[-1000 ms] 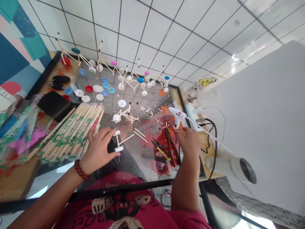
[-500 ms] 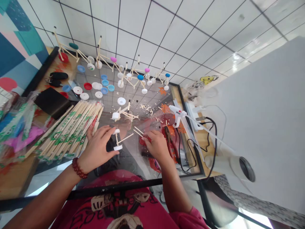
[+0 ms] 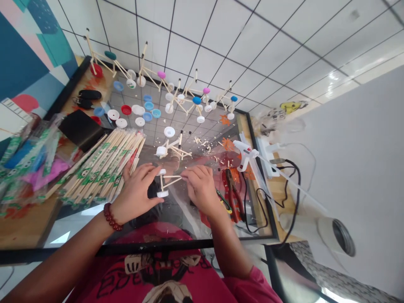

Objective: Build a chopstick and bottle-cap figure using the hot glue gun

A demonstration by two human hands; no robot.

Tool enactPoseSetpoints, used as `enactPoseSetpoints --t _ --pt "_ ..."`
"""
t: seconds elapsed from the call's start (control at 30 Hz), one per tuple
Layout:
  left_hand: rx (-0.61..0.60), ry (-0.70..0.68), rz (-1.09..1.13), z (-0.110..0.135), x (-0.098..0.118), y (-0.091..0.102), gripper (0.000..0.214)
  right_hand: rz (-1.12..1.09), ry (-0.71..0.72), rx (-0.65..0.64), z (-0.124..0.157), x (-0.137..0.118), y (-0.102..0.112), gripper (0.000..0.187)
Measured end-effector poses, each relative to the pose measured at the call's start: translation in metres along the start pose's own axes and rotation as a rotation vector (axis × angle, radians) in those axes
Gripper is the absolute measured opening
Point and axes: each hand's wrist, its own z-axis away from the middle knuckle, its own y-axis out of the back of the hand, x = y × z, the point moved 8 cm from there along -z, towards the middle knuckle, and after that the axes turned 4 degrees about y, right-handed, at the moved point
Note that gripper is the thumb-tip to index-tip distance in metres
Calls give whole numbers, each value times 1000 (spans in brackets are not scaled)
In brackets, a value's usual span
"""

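Note:
My left hand (image 3: 139, 189) holds a small wheeled frame between thumb and fingers: two white bottle caps (image 3: 162, 194) joined by a short wooden axle. Two thin wooden sticks (image 3: 172, 177) stretch right from the axle and come together at a narrow point. There my right hand (image 3: 200, 187) pinches the end of a stick, its fingers closed; the fingers hide the tip. Just beyond my hands stands a similar stick frame (image 3: 172, 147) with a white cap wheel, and a loose white cap (image 3: 169, 131) lies behind it.
Bundled wrapped chopsticks (image 3: 102, 168) lie at left. A white glue gun (image 3: 245, 155), its cord, and pliers (image 3: 233, 195) are at right. Several finished stick models (image 3: 196, 100) line the back, near loose coloured caps (image 3: 148, 105). Stick scraps (image 3: 202, 145) litter the glass tabletop.
My right hand has moved left and brought a stick up to the wheeled frame. Two sticks now reach from the axle, where one did before. The camera view has shifted slightly.

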Motion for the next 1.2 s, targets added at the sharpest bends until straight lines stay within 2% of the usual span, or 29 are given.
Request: enactPoseSetpoints --t 0.27,1.03,1.2 --pt "14 11 3 0 1 2 73 -20 -145 -40 1 12 -18 23" --pt "21 21 -7 -1 1 2 74 -17 -148 -130 -1 10 -27 23" --pt "14 17 8 0 1 2 74 -32 -158 -85 1 17 -17 29"
